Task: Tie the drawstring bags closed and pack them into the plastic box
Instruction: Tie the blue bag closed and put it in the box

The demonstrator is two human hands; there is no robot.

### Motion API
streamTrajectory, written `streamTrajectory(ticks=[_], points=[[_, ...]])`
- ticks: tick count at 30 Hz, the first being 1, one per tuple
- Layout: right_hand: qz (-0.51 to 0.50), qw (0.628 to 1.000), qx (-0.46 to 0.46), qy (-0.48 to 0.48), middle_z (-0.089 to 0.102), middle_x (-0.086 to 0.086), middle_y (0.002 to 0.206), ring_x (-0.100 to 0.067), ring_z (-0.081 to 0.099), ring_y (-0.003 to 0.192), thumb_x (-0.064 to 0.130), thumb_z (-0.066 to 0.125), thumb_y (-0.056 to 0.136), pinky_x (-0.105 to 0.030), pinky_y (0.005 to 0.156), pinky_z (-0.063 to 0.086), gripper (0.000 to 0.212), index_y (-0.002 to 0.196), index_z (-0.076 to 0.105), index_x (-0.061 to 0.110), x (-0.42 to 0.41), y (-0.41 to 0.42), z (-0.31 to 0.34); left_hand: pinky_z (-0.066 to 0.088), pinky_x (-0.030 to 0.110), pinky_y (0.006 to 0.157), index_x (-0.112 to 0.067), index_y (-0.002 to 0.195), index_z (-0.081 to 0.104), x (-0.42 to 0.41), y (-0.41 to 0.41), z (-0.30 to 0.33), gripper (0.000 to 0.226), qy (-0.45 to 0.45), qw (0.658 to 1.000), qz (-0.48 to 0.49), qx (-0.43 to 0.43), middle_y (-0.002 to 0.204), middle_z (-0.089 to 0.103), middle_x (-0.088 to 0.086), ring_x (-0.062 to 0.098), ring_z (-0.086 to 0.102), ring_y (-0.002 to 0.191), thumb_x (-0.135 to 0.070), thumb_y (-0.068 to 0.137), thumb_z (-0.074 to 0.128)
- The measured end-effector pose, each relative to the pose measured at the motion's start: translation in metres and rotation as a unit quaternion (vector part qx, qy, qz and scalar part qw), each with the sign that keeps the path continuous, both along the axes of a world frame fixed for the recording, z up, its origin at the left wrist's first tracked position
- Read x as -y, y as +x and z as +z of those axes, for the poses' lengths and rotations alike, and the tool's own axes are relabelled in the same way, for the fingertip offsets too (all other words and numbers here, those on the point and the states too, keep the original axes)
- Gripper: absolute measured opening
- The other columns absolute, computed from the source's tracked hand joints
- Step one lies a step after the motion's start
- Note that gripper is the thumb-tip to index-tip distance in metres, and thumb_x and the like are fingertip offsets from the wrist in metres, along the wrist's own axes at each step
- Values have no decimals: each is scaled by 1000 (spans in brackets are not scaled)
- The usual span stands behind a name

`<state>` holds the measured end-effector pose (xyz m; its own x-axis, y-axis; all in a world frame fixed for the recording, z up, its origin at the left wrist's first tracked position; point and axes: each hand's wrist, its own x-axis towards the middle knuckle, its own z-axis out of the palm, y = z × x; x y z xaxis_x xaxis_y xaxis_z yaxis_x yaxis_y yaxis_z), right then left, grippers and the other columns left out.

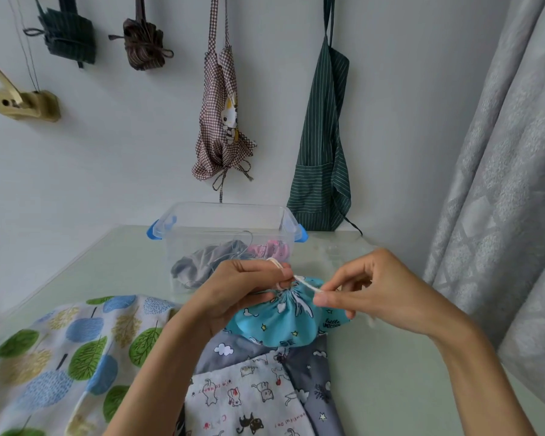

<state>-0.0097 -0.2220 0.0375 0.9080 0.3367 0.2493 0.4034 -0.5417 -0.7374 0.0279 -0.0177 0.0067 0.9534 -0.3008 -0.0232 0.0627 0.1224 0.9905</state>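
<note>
Turquoise cotton bag (283, 322), printed with stars and small figures, hangs between both hands above the table (375, 372); its mouth is already gathered into tight pleats just under the fingertips. Left hand (233, 291): fingers curled around the puckered neck, white drawstring (306, 283) looped over the forefinger. Right hand (368, 291): thumb and forefinger pinched together on the cord's free run, remaining fingers loosely bent and holding nothing.

Handling, as judged: cloth is light, limp, no stiffness; it will sag from any hold and cannot be pushed, only carried. Cord looks thin and smooth, likely to slip unless pinched close to the knot. Best hold is the bunched neck, where the fabric is thickest.

Beyond the left fingertips stands the clear plastic box (230, 212), blue latches, lid off, a grey bag (202, 262) and a pink bag (274, 248) already inside. Below the wrists lie untied pieces: grey cloud-print bag (299, 366), cat-print bag (243, 401), and, off the left forearm, tree-print bag (60, 357).

Knot not visibly finished; cannot tell how many turns are made.
</note>
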Motion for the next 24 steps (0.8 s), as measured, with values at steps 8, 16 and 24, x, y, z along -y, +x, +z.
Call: streamTrajectory(ticks=[8,16,24], points=[[-79,989,67,-102,69,14,81,-5,59,76,47,60,84,-20,65,45,17,86,72,35,-6,3,-5,49,11,54,-19,55,73,3,0,-1,21,27,999,22,39,66,69,-8,1,59,58,-2,67,76],[-3,1000,-11,-3,63,7,106,5,53,86,25,64,87,-4,69,36,16,97,69,37,-11,22,-25,51,26,78,-18,60,74,5,1,-4,20,46,994,23,96,70,72,5,10,65,68,1,65,79],[4,997,4,72,61,17,71,7,52,66,16,71,79,-3,64,36,5,83,73,19,-19,25,-29,52,14,59,-14,60,70,11,-4,-5,28,55,987,18,152,61,70,2,7,65,57,13,70,71]])
